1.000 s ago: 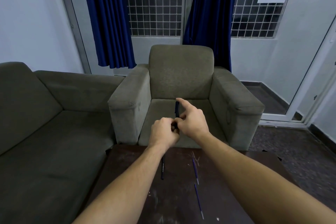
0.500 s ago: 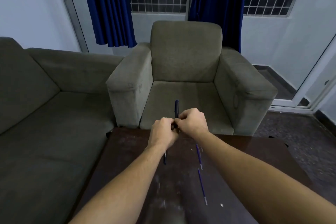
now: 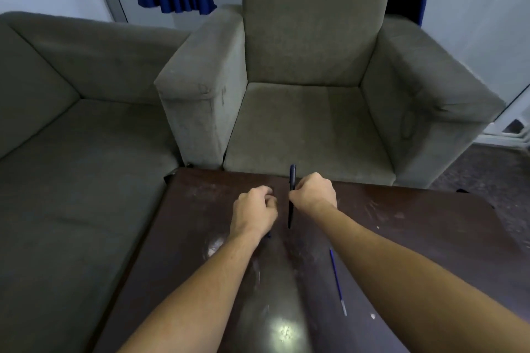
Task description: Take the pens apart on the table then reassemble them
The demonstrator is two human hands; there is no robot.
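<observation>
With my right hand (image 3: 313,195) pinching the slim black plastic pen (image 3: 292,179) upright over the scuffed dark-brown wooden table (image 3: 401,223), this reads as mid-disassembly. My left hand (image 3: 253,209) is just beside it with curled fingers; can't tell if it holds a part. A thin blue ink refill (image 3: 336,275) lies on the table. Next move is probably to set the parts down, then align the refill end-on with the barrel.

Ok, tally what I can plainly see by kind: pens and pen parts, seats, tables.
Dark pen, in the right hand: 1
Blue refill, on the table: 1
Armchair: 1
Sofa: 1
Table: 1
Total: 5
A bit under the left hand is too hidden to count.
</observation>
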